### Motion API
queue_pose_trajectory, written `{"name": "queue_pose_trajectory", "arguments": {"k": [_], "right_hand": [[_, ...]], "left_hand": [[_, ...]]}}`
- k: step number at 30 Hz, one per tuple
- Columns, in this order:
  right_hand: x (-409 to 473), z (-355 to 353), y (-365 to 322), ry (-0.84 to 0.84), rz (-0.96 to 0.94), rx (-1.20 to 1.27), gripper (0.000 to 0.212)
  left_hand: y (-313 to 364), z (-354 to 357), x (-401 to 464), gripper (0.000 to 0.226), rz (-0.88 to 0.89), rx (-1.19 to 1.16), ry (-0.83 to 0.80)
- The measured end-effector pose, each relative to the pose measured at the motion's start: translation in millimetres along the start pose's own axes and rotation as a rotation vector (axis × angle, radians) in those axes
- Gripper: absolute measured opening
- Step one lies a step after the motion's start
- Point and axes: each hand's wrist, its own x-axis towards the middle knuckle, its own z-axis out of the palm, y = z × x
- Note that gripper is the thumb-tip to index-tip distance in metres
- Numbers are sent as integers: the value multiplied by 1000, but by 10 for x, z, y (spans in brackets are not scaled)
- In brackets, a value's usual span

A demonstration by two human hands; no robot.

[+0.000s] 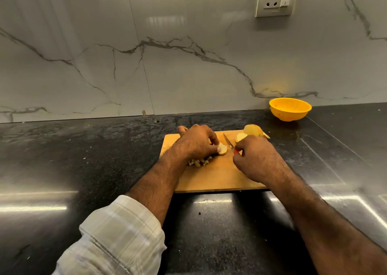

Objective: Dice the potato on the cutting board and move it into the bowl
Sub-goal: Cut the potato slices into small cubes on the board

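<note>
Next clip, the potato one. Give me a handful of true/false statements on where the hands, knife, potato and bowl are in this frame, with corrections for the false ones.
1. The left hand pinches a potato slice on the cutting board. True.
2. The yellow bowl sits on the cutting board. False: it stands on the dark counter, near the wall.
3. The right hand holds the knife. True.
4. No potato has been diced yet. False: diced pieces lie by the left hand.
5. Uncut potato remains at the board's far right corner. True.
</note>
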Motion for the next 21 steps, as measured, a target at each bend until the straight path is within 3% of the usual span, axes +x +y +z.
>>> {"name": "queue_pose_trajectory", "arguments": {"k": [12, 21], "right_hand": [[-59, 23, -128, -61, 3, -53, 40], [21, 36, -213, -69, 5, -89, 37]], "left_hand": [[60, -39, -48, 26, 16, 26, -32], [113, -99, -137, 24, 35, 34, -79]]}}
